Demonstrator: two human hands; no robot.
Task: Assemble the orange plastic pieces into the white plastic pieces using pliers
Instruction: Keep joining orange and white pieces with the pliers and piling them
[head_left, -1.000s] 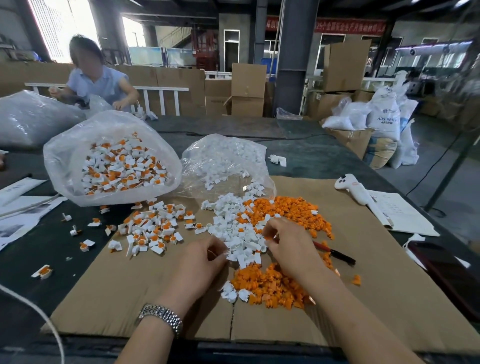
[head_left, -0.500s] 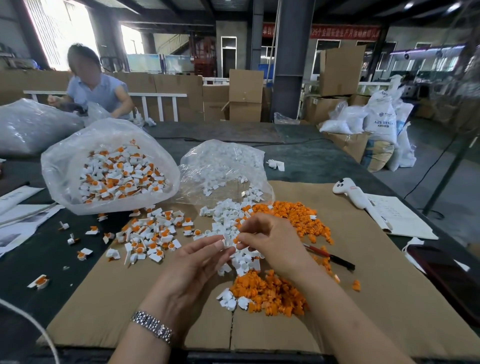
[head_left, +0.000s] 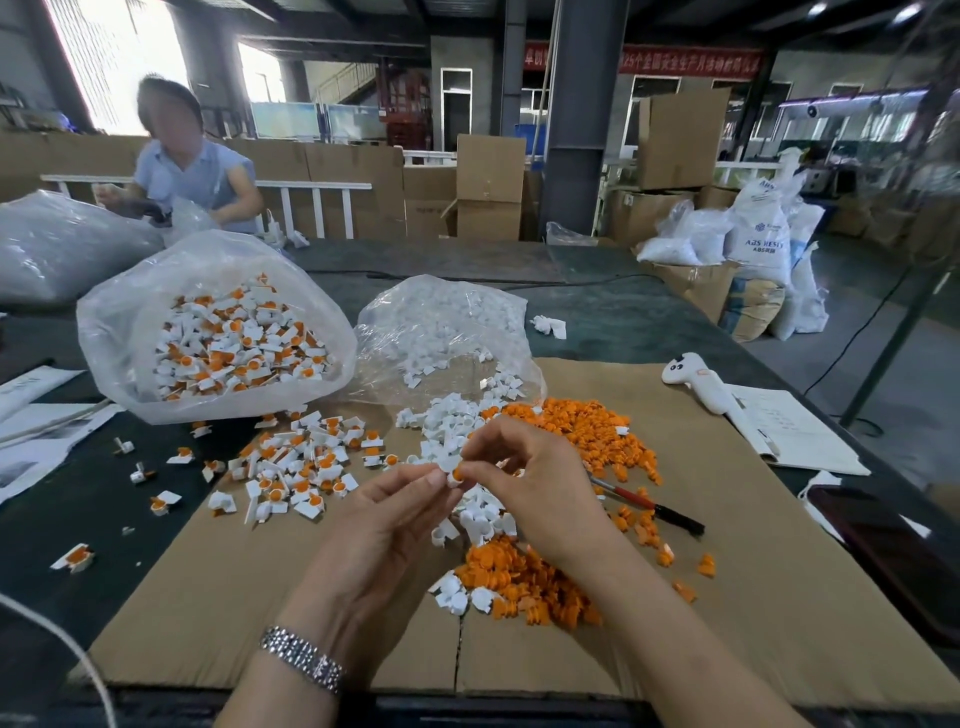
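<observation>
Hands (head_left: 462, 499) pinch white piece (head_left: 451, 479) with orange piece (head_left: 457, 473) between them.

Brown cardboard sheet (head_left: 727, 545) lies over a dark grey-green desk (head_left: 613, 322). On the cardboard, a bright orange heap (head_left: 587, 431) sits at its far middle, and a second orange heap (head_left: 524, 577) nearer its front edge, with plain white pieces (head_left: 441, 421) between them. Left of these on the cardboard, the assembled pieces (head_left: 306, 467) are white with round orange centres. Beyond the cardboard's left corner, a clear, milky plastic bag (head_left: 130, 322) shows the same white-and-orange mix; the clear bag (head_left: 447, 322) beside it holds only white. At the cardboard's right side lie pliers (head_left: 649, 501) with a red and black handle and a white sheet of paper (head_left: 795, 431). The wristwatch (head_left: 304, 657) near the cardboard's front edge is silver.
</observation>
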